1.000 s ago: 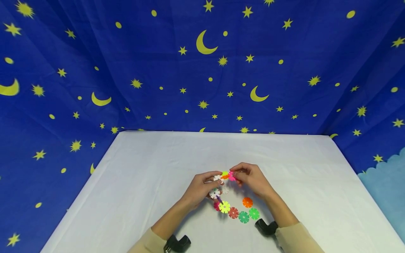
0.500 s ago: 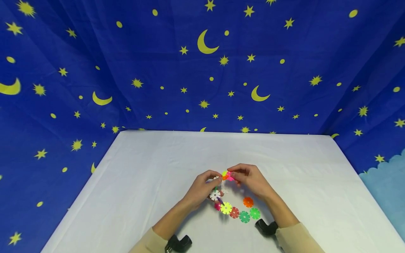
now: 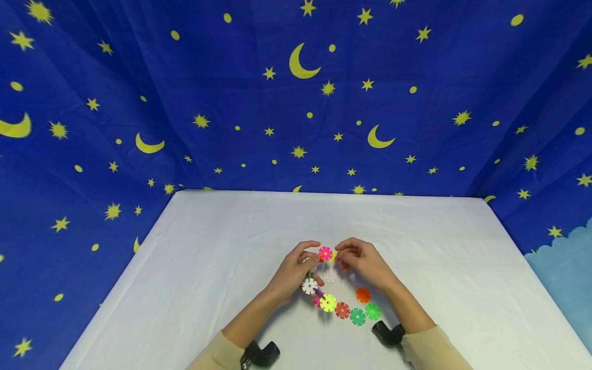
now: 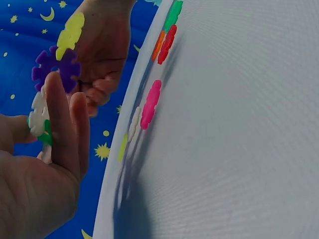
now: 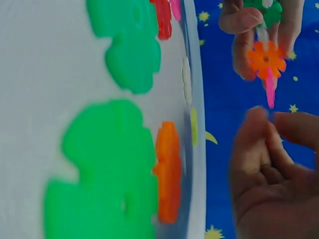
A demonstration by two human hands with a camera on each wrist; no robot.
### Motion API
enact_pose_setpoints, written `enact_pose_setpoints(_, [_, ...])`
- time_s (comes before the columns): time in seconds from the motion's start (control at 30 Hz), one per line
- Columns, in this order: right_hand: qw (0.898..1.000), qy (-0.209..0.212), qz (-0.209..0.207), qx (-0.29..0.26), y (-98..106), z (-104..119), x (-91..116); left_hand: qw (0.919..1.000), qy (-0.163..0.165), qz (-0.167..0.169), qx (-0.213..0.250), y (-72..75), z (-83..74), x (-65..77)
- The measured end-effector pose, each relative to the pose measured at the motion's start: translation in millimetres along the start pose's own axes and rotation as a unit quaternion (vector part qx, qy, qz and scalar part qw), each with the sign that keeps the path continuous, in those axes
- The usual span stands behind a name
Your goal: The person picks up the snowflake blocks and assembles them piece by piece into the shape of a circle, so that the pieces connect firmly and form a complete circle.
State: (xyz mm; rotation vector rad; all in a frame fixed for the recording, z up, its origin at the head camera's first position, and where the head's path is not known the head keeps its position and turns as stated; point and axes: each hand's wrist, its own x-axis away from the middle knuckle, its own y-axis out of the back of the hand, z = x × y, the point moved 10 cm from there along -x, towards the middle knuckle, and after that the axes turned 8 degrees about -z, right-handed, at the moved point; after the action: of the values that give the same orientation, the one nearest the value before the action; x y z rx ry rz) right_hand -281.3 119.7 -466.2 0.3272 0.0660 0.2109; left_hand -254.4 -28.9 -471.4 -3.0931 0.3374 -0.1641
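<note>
A chain of slotted flower-shaped plastic discs hangs in my left hand [image 3: 289, 272], which pinches it near a white disc [image 4: 37, 114]. A green disc [image 5: 271, 15], an orange disc [image 5: 266, 59] and, at the tip, a pink disc [image 3: 326, 253] follow on one side. A purple disc [image 4: 57, 69] and a yellow disc [image 4: 71, 32] form the other end. My right hand [image 3: 367, 262] is just right of the pink disc, apart from it in the right wrist view. Its thumb and forefinger lie close together, bent loosely, with nothing visible between them.
Loose discs lie on the white table [image 3: 231, 241]: light green [image 3: 372, 311], teal [image 3: 357, 316], red [image 3: 342, 310], orange [image 3: 363, 295], white [image 3: 330, 276] and yellow [image 3: 335, 255]. A pink one [image 4: 151, 104] lies under the chain. A starry blue cloth [image 3: 259, 97] stands behind.
The pink disc, held by my right fingers before, has come away from them and moved left with the chain. The chain has turned a little in my left hand.
</note>
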Motion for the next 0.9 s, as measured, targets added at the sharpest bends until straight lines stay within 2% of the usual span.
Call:
enact_pose_setpoints(0.07, [0.996,0.029,0.014,0.089,-3,1,1,1.0000,0.007,-0.003,0.002,0.8,0.4,-0.1])
enact_pose_setpoints(0.17, [0.976,0.081,0.039,0.198,-10,4,4,0.9996,0.020,-0.001,0.018,0.5,1.6,0.8])
enact_pose_setpoints(0.33, [0.959,0.125,0.067,0.247,-20,9,9,0.9989,0.027,-0.006,0.037,-0.1,2.5,1.5])
enact_pose_setpoints(0.53, [0.946,0.146,0.099,0.273,-27,9,13,0.9994,-0.003,-0.034,-0.001,3.2,-4.5,1.6])
enact_pose_setpoints(0.63, [0.944,0.152,0.105,0.272,-29,9,15,0.9987,-0.021,-0.041,-0.020,3.9,-2.8,-0.2])
enact_pose_setpoints(0.7, [0.947,0.150,0.106,0.263,-29,8,15,0.9982,-0.030,-0.044,-0.029,3.3,-4.3,-0.1])
enact_pose_setpoints(0.9, [0.963,0.114,0.120,0.211,-26,6,14,0.9948,-0.053,-0.059,-0.064,3.6,-8.5,0.9])
